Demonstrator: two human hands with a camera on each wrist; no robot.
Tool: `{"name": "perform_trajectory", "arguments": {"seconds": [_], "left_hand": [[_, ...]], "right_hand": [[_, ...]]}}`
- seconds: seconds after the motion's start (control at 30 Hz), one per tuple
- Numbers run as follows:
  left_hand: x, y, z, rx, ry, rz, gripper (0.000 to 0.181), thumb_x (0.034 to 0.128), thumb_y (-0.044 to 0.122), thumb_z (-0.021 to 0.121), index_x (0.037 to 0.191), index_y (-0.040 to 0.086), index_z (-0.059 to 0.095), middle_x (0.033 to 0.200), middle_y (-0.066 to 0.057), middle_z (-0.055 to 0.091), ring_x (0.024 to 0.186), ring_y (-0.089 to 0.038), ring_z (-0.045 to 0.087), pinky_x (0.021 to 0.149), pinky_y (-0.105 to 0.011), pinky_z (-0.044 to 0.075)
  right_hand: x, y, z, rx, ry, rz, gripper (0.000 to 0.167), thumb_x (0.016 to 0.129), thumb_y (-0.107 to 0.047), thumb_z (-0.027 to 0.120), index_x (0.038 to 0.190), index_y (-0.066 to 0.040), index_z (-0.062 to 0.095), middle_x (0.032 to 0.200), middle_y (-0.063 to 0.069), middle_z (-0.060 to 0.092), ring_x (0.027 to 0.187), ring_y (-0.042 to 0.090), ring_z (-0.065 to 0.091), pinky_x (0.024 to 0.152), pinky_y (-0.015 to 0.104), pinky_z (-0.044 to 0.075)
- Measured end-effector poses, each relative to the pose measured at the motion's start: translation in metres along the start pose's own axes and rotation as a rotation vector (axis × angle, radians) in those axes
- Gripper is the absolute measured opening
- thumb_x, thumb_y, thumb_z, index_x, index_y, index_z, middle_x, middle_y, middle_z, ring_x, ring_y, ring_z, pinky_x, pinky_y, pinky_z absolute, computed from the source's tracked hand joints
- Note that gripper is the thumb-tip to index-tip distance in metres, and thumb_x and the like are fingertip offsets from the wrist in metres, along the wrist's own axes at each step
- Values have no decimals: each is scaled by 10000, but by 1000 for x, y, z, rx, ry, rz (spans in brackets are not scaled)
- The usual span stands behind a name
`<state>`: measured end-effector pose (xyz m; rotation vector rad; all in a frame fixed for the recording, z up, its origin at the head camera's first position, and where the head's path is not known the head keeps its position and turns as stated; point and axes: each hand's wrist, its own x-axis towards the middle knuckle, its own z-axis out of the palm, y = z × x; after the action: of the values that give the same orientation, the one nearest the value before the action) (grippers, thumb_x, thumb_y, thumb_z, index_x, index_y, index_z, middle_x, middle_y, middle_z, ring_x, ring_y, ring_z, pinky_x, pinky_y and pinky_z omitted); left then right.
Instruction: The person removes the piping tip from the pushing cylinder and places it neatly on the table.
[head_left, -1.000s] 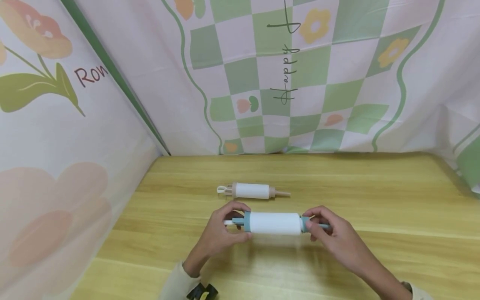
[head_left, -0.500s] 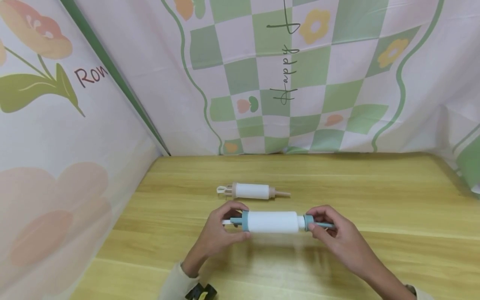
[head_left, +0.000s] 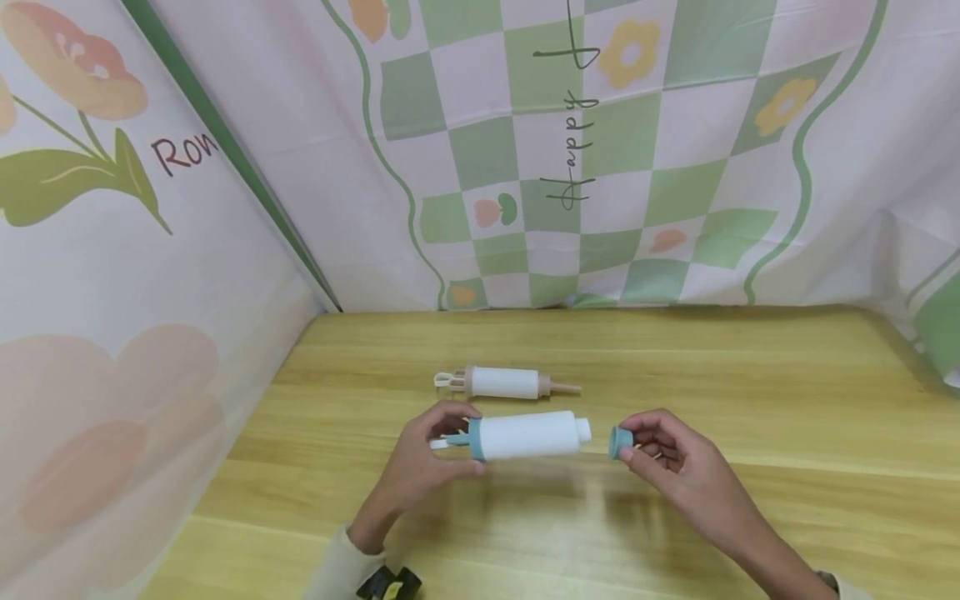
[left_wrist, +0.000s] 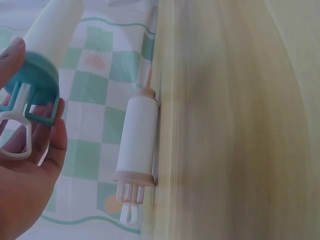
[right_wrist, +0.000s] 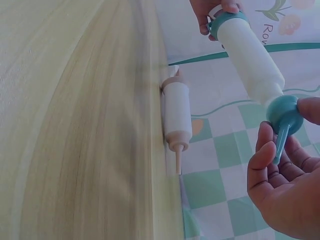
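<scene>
My left hand grips the teal collar of a white syringe-shaped dispenser, fingers and thumb on opposite sides. A white pull ring sticks out of that end. The dispenser is held above the table, slightly tilted, its bare white neck pointing right. My right hand pinches a teal nozzle cap between thumb and fingers, a small gap away from the neck. In the right wrist view the cap's thin spout points towards the palm.
Behind my hands a smaller white dispenser with beige ends lies on the wooden table. Patterned cloth hangs along the table's back and left sides.
The teal nozzle cap has come off the dispenser's neck and is now apart from it in my right hand. My left hand has drawn the dispenser left and tipped its neck slightly upward.
</scene>
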<state>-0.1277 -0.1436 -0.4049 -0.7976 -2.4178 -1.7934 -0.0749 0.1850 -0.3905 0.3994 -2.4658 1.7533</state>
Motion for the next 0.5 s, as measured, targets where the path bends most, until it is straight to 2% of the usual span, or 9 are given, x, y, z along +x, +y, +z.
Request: {"name": "perform_trajectory", "arguments": {"seconds": [0.13, 0.23, 0.5], "left_hand": [[-1, -1, -5, -10, -22, -2, 548, 700, -14, 879, 1185, 90, 648, 1173, -51, 665, 1014, -245, 644, 920, -534, 506], [-1, -2, -9, -5, -31, -16, 542, 706, -1, 885, 1184, 84, 645, 1179, -51, 665, 1032, -241, 644, 938, -544, 495], [0, -5, -19, 82, -71, -35, 525, 693, -3, 894, 1140, 72, 628, 1168, -61, 669, 1019, -234, 655, 961, -540, 478]], "right_hand": [[0, 0, 0, -7, 6, -5, 231, 970, -77, 660, 1167, 14, 582, 996, 90, 653, 861, 179, 641, 714, 266, 556], [-1, 0, 0, -8, 10, -6, 229, 968, -78, 664, 1165, 8, 586, 998, 85, 655, 865, 168, 640, 718, 262, 554], [0, 1, 0, -3, 6, 7, 228, 973, -91, 661, 1168, 2, 587, 1002, 83, 656, 871, 171, 640, 719, 264, 553]]}}
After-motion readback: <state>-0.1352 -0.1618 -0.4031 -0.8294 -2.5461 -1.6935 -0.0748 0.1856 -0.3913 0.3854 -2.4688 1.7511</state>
